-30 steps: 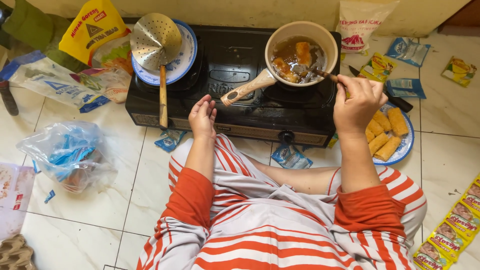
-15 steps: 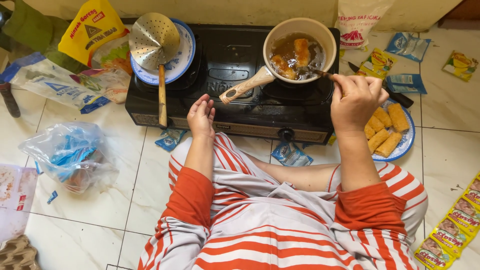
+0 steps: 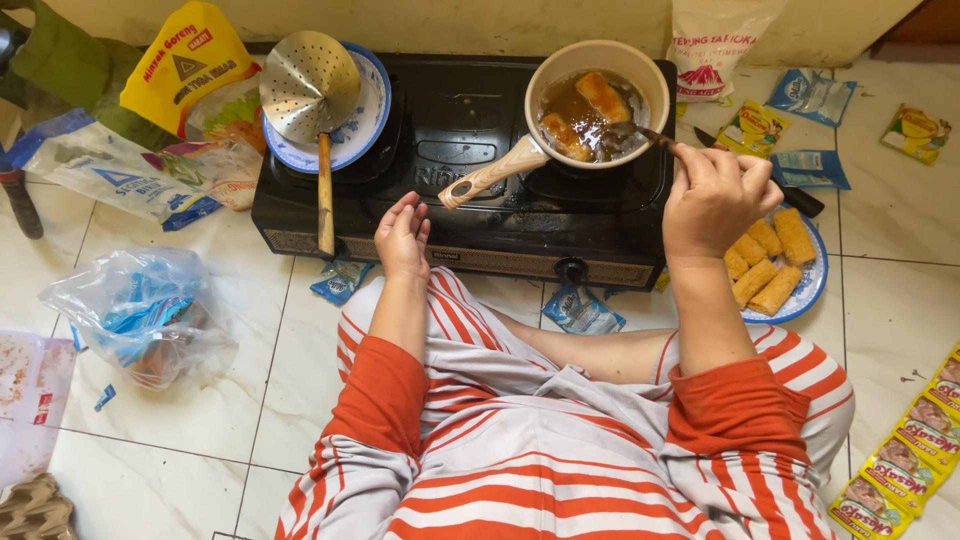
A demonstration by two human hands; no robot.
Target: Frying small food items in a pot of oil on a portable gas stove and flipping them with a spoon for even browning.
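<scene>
Under the right hand (image 3: 712,198) sits a blue-rimmed plate (image 3: 806,290) of golden-brown fried rolls (image 3: 765,260), and past its fingers a cream pan (image 3: 592,102) holds dark brown oil on the black stove (image 3: 450,170). Beyond the left hand (image 3: 402,235) a shiny silver strainer (image 3: 308,88) rests on a white plate with blue pattern (image 3: 370,125). The sleeves are orange, and the clothes are white with orange-red stripes.

Orange sleeves, red-and-white striped garment
</scene>
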